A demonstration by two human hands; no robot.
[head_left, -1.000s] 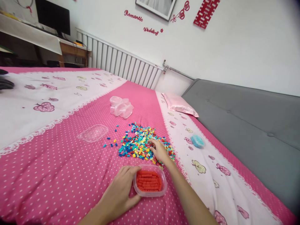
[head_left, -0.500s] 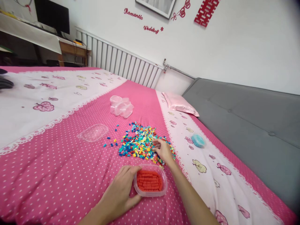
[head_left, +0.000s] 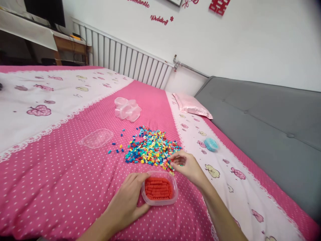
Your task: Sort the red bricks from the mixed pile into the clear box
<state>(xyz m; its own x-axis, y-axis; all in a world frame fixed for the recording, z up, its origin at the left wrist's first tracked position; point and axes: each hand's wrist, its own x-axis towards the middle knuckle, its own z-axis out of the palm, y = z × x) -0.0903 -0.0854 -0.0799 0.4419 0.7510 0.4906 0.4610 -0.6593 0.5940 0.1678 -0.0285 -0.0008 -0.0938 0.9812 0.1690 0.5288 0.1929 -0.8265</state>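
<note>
Clear plastic tub (head_left: 175, 188), rounded rectangle, no lid on, sits on the pink dotted strip of the bed (head_left: 62, 180), on the wearer's side of the brick pile, well apart from the railing edge and the headboard edge. Inside: red bricks (head_left: 158, 189), small, studded, laid in tight rows; bare wall shows above them. Left hand (head_left: 130, 194) clasps the tub's left end, fingertips over the far-left rim, thumb against the near-left corner, a wide gap between thumb and fingers with the tub's end in it. Right hand (head_left: 188, 165) is at the pile's near-right side, fingers curled, thumb and forefinger close at the tips, gap behind them; a bit of red shows by the fingertips, can't tell if gripped or just behind. Brick pile (head_left: 150, 147): loose, mixed blue, teal, yellow, red, white, a few strays toward the flat clear lid (head_left: 97, 138) on its left. Clear empty containers (head_left: 127, 109) lie bunched beyond the pile, toward the railing edge. Tub of light-blue pieces (head_left: 211, 144) on the white strip, toward the headboard edge; pink pillow (head_left: 192, 105) near the far headboard corner.
</note>
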